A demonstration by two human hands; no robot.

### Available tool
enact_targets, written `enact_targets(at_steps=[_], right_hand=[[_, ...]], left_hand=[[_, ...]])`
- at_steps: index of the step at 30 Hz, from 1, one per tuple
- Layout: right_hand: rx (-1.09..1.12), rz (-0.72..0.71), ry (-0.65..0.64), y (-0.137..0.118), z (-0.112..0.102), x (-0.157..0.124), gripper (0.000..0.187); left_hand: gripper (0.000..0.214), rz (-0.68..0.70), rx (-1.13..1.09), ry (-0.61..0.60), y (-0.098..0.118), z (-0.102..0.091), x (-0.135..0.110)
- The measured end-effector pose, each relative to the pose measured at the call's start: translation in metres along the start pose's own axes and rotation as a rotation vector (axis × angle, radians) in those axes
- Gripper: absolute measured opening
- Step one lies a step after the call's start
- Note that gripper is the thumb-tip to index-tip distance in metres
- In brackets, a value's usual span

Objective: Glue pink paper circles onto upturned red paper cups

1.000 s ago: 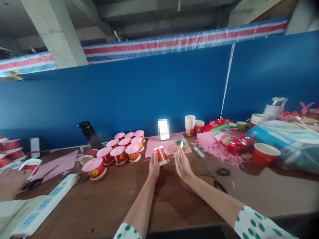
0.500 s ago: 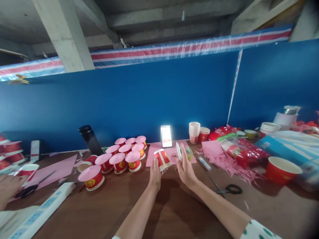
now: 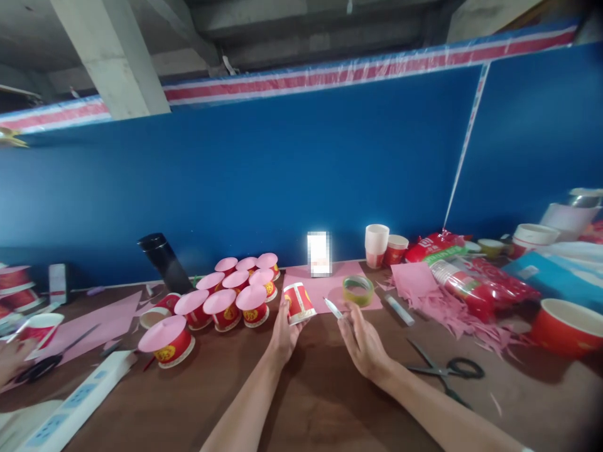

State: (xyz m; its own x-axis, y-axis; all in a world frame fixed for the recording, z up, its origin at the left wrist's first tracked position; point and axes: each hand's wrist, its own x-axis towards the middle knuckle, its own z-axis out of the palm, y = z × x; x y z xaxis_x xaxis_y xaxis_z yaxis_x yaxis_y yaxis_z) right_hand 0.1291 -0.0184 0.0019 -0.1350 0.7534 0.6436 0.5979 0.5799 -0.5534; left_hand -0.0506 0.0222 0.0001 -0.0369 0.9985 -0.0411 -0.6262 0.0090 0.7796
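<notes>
My left hand [image 3: 284,331] is closed around a red paper cup [image 3: 298,302] with gold and white print, held upside down and slightly tilted above the table. To its right my right hand [image 3: 365,345] grips a slim white tube with a pointed tip [image 3: 333,307], its tip towards the cup but apart from it. Just beyond the right fingers lies a roll of tape [image 3: 358,290] on a pink paper sheet [image 3: 330,285]. Left of the cup stand several inverted red cups [image 3: 252,307] topped with pink paper discs.
Open scissors [image 3: 443,370] and a clear-and-white tube [image 3: 399,310] lie to the right, near pink paper scraps [image 3: 443,304] and a red plastic pack [image 3: 475,276]. A lit phone [image 3: 319,254] stands behind. At left are a power strip [image 3: 80,402], black bottle [image 3: 164,260] and another person's hand [image 3: 16,361].
My right hand has turned and lowered, so the white tube now points left towards the cup. The cup has tipped more upright in my left hand. The view has shifted slightly.
</notes>
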Motion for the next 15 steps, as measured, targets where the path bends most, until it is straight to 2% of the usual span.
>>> enact_targets(at_steps=[3,6,11,15], right_hand=[[0.038,0.041,-0.104,-0.006,-0.002,0.000,0.019],[0.067,0.093,-0.165,-0.009,-0.004,0.000,0.014],[0.127,0.081,-0.238,-0.007,-0.008,0.001,0.014],[0.175,0.015,-0.282,-0.006,-0.012,0.002,0.022]], left_hand=[[0.038,-0.040,-0.007,-0.067,0.001,0.002,-0.004],[0.037,-0.068,0.021,-0.104,0.003,0.004,-0.008],[0.036,-0.092,0.040,-0.052,0.003,0.006,-0.007],[0.036,-0.100,0.008,-0.020,-0.003,0.003,-0.004]])
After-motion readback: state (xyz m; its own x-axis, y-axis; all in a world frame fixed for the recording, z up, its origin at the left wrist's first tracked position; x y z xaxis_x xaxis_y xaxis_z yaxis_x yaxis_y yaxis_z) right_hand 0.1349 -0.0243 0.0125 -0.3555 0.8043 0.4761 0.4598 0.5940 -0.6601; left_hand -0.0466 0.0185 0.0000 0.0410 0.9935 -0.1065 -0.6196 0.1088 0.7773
